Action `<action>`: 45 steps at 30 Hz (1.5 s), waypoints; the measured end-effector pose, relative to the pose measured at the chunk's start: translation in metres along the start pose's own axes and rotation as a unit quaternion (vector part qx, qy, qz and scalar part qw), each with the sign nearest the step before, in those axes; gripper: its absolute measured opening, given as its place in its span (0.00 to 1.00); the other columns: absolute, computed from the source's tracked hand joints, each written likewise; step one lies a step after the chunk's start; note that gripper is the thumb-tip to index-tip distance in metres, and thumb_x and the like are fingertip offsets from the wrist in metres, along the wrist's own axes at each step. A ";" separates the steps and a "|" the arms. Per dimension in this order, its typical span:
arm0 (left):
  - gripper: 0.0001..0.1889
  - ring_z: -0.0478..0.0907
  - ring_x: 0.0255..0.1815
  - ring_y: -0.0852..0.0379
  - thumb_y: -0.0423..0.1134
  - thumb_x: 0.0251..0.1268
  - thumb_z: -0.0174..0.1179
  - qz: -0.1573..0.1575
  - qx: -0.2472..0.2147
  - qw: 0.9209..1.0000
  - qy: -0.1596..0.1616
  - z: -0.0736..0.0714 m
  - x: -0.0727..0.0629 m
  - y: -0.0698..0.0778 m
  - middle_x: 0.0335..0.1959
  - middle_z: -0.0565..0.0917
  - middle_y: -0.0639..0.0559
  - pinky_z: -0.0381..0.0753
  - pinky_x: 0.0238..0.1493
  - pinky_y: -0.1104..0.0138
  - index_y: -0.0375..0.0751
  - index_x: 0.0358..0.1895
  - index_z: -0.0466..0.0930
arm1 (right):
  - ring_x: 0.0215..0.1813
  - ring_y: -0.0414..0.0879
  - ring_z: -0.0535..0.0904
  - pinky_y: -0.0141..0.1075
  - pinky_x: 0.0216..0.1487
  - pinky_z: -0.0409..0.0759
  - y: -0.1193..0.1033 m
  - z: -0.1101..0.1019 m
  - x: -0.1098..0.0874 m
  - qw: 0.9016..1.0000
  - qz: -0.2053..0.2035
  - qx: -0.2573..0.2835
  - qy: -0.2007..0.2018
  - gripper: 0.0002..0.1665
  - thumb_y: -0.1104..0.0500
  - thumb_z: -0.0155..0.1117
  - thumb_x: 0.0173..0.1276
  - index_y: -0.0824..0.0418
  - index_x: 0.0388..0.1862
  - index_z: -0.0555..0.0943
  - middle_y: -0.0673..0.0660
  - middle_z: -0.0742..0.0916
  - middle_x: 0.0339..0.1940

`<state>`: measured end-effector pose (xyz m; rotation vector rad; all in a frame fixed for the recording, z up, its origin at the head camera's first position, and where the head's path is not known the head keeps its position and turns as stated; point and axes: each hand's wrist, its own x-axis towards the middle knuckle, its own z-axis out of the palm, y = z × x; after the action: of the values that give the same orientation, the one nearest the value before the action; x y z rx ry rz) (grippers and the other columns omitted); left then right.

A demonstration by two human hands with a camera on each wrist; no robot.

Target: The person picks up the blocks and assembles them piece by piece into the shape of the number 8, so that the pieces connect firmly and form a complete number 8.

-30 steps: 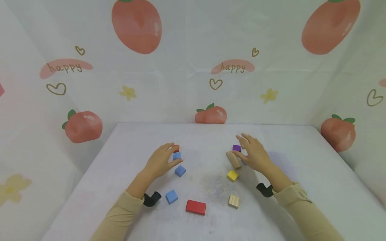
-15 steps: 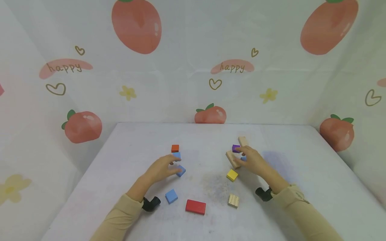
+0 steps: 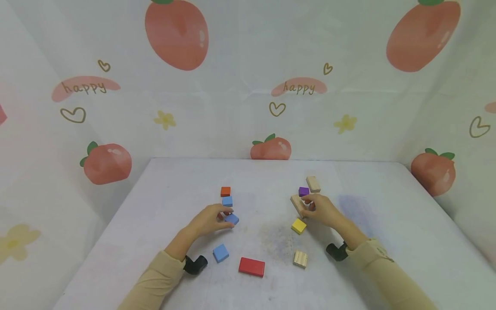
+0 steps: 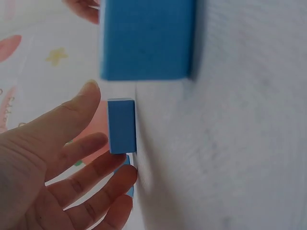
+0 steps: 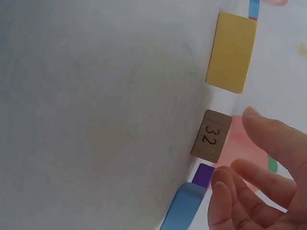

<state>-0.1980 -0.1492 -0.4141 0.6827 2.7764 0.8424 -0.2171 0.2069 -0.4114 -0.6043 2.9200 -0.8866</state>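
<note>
My left hand (image 3: 207,220) hovers beside a small blue block (image 3: 232,219), thumb and fingers apart around its near side. In the left wrist view, that blue block (image 4: 122,125) stands just past the fingertips, and I see no grip on it. My right hand (image 3: 323,210) is over the near end of a long wooden block (image 3: 297,204). In the right wrist view, the wooden block's end (image 5: 211,136), marked "32", shows beyond the parted thumb and loosely bent fingers. A purple block (image 3: 304,191) lies just behind that hand.
An orange block (image 3: 225,191) and another blue block (image 3: 227,201) lie behind my left hand. Nearer are a blue block (image 3: 221,253), a red block (image 3: 252,267), a ridged wooden block (image 3: 300,259) and a yellow block (image 3: 299,226). Another wooden block (image 3: 313,184) lies at the back right.
Both hands have lowered and come nearer the table. The left has moved from the rear blocks toward the middle blue block; the right has come back and down over the long wooden block.
</note>
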 end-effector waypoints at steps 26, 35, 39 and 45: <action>0.21 0.77 0.37 0.57 0.39 0.52 0.68 -0.012 0.006 1.000 -0.005 0.000 0.001 0.003 0.41 0.83 0.47 0.74 0.36 0.71 0.38 0.51 0.80 | 0.38 0.54 0.82 0.41 0.40 0.81 -0.002 0.004 0.003 0.999 0.042 0.016 -0.016 0.25 0.62 0.70 0.54 0.76 0.48 0.77 0.69 0.84 0.40; 0.21 0.76 0.38 0.57 0.40 0.53 0.68 -0.015 0.006 1.000 -0.004 0.000 0.001 0.004 0.41 0.83 0.47 0.74 0.37 0.70 0.38 0.51 0.79 | 0.39 0.54 0.83 0.42 0.42 0.81 -0.004 0.004 0.005 0.998 0.053 0.024 -0.013 0.24 0.64 0.70 0.53 0.76 0.48 0.77 0.70 0.85 0.42; 0.21 0.76 0.37 0.58 0.39 0.52 0.68 -0.015 0.004 1.000 -0.002 0.001 0.001 0.004 0.41 0.83 0.48 0.74 0.38 0.70 0.38 0.51 0.80 | 0.40 0.53 0.83 0.42 0.42 0.82 -0.004 0.005 0.006 0.997 0.067 0.032 -0.013 0.24 0.65 0.69 0.52 0.75 0.48 0.78 0.69 0.85 0.43; 0.21 0.76 0.37 0.58 0.39 0.53 0.68 -0.018 0.004 1.000 -0.002 0.001 0.001 0.003 0.41 0.83 0.48 0.73 0.37 0.72 0.39 0.51 0.80 | 0.40 0.53 0.83 0.41 0.42 0.82 -0.004 0.005 0.009 0.997 0.063 0.043 -0.017 0.22 0.67 0.68 0.51 0.74 0.47 0.79 0.68 0.85 0.42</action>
<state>-0.1977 -0.1456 -0.4132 0.6318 2.7813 0.8228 -0.2229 0.1977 -0.4125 -0.4198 2.8360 -0.9694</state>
